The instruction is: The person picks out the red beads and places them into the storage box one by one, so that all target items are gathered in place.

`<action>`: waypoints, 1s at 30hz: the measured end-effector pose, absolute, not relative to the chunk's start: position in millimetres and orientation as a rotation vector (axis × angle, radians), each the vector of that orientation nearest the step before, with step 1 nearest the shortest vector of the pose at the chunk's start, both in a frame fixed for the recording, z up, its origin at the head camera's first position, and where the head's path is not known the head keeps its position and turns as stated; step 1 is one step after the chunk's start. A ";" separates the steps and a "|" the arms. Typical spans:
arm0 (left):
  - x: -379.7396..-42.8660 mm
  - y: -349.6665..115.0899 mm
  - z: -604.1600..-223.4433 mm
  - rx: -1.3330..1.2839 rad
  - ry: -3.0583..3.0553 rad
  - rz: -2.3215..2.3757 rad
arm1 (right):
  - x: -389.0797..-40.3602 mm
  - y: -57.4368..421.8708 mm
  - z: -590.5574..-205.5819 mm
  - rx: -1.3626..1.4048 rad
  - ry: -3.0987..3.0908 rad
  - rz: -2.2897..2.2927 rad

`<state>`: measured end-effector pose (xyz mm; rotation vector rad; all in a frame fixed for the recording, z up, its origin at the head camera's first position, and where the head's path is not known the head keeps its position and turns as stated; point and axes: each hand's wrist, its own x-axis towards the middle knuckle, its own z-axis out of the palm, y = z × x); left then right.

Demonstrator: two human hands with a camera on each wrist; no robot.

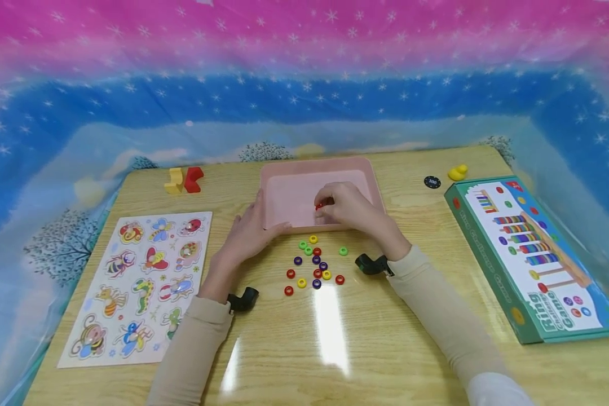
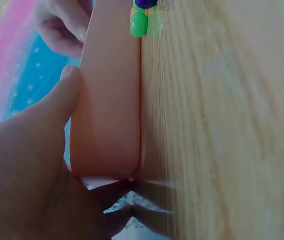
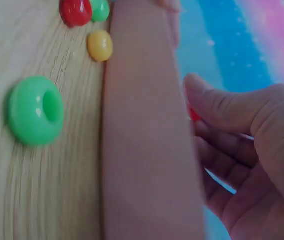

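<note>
The pink tray stands toward the back of the table. My left hand lies at its near left corner, thumb along the front rim and fingers stretched beside the left wall. Seen from the left wrist, the thumb touches the rim. Inside the tray's outline, near its front wall, my right hand pinches a small red ring between thumb and fingers. In the right wrist view a bit of that red ring shows behind the thumb, mostly hidden. A green ring lies on the table before the tray.
Several red, yellow, green and purple rings are scattered in front of the tray. An insect puzzle board lies left, a ring game box right. Behind are yellow and red blocks, a black chip and a yellow duck.
</note>
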<state>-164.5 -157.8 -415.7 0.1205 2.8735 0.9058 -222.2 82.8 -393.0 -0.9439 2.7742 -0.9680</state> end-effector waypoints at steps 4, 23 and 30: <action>-163.2 -156.5 -418.1 0.131 2.871 0.901 | -230.6 73.9 -404.8 -0.877 2.826 -0.855; -165.8 -158.6 -416.1 0.131 2.890 0.878 | -182.6 95.2 -374.0 -0.941 2.736 -0.893; -165.4 -159.7 -417.6 0.141 2.878 0.894 | -137.2 110.4 -376.1 -1.123 2.594 -0.732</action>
